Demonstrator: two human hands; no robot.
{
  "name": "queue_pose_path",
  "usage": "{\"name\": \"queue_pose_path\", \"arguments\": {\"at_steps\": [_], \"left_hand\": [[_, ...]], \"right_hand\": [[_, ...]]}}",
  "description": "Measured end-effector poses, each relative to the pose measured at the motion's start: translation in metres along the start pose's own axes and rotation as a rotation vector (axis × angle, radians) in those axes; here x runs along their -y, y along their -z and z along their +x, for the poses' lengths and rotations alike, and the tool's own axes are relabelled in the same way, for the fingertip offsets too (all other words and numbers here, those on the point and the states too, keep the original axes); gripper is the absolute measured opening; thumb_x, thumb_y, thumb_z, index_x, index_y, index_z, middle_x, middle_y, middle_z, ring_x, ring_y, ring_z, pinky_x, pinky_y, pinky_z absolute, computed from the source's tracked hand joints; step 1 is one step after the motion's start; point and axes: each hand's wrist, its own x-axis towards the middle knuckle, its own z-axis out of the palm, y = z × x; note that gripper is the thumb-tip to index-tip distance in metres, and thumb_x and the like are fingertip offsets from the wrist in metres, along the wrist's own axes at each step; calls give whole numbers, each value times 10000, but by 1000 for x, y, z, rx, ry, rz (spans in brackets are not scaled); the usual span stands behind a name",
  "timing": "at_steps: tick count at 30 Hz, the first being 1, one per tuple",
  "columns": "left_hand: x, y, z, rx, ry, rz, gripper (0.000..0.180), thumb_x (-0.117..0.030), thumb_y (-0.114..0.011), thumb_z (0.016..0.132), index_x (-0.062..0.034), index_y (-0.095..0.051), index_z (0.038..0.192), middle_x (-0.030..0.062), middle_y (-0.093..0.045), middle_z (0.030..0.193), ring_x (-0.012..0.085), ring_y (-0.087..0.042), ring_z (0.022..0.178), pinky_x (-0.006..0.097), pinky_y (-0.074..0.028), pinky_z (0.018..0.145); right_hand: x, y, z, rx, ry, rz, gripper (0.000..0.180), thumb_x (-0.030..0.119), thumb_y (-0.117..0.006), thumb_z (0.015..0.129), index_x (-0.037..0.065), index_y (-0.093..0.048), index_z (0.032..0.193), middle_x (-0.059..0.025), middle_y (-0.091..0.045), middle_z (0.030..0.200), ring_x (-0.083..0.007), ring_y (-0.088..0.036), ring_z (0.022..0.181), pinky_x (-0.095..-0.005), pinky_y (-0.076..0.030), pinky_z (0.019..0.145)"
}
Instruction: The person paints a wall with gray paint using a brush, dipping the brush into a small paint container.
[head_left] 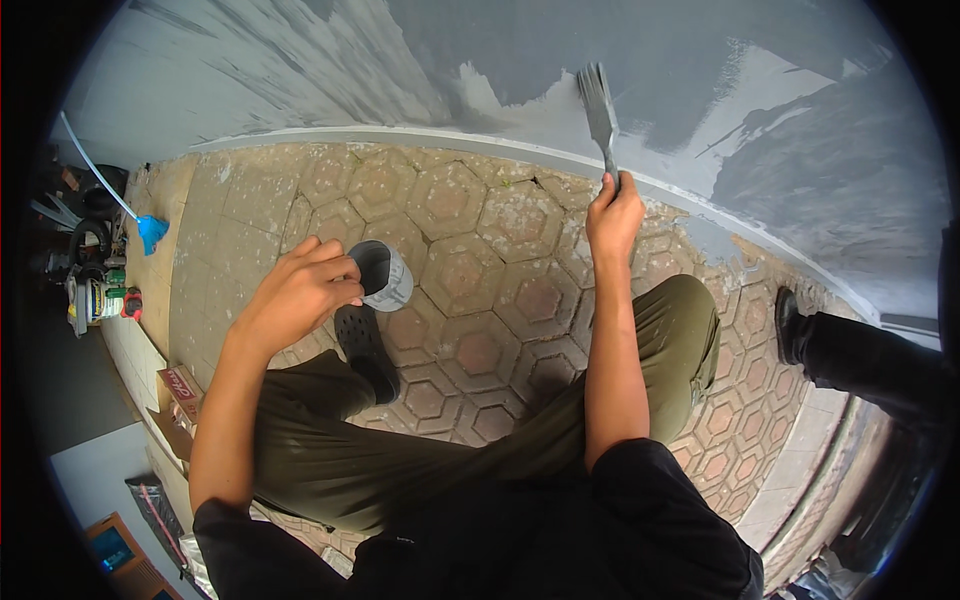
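My right hand (614,215) is closed round the handle of a flat paintbrush (600,112), stained with grey paint. Its bristles lie against the wall (660,75), which carries uneven dark and light grey patches. At the left, my left hand (305,282) has curled fingers pinched at the near side of a small whitish paint bucket (397,288). Dark grey paint shows inside the bucket and streaks its outside. The exact grip on its rim is partly hidden behind the fingers. Below the bucket is my black clog (366,355).
Hexagonal paving (475,345) spotted with paint runs up to the wall's base. Another person's black-trousered leg and shoe (789,325) are at the right. A blue object on a pale rod (151,234), a cardboard box (180,392) and clutter are at the left.
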Motion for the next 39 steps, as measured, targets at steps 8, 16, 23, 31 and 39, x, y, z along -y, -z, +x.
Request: {"name": "queue_pose_path", "arguments": {"at_steps": [8, 16, 23, 31, 39], "left_hand": [[0, 1, -6, 7, 14, 42, 76, -118, -801, 769, -117, -779, 842, -15, -702, 947, 200, -610, 956, 350, -463, 849], [0, 0, -5, -21, -7, 33, 53, -117, -799, 780, -107, -785, 831, -21, -704, 929, 193, -605, 944, 347, -470, 840], [3, 2, -5, -27, -1, 46, 72, -134, -821, 772, -111, -770, 818, -12, -698, 937, 205, -610, 955, 360, -460, 850], [3, 1, -6, -31, 15, 47, 70, -136, -821, 772, -117, -775, 821, -17, -701, 940, 200, -605, 951, 354, -454, 863], [-1, 8, -1, -68, -8, 47, 43, -146, -806, 796, -107, -793, 808, -32, -700, 911, 169, -592, 944, 330, -450, 884]], "right_hand": [[-20, -31, -17, 69, -493, 266, 298, 171, -647, 1046, -103, -695, 939, -175, -703, 736, -251, -666, 697, -438, -506, 666], [34, -2, 10, 92, -103, 587, 285, 177, -600, 1095, -29, -649, 904, 2, -575, 687, -67, -463, 608, -288, -365, 546], [-4, -26, -9, 20, -934, 876, 260, 218, -548, 1137, 22, -601, 975, -20, -572, 755, -85, -435, 546, -257, -334, 462], [70, -52, -15, 237, -423, 662, 267, 194, -592, 1112, -8, -653, 949, -45, -631, 746, -96, -496, 572, -293, -378, 501], [44, 36, 31, 39, -599, 860, 295, 226, -595, 1115, -37, -663, 999, -37, -604, 746, -67, -436, 532, -261, -324, 457]]}}
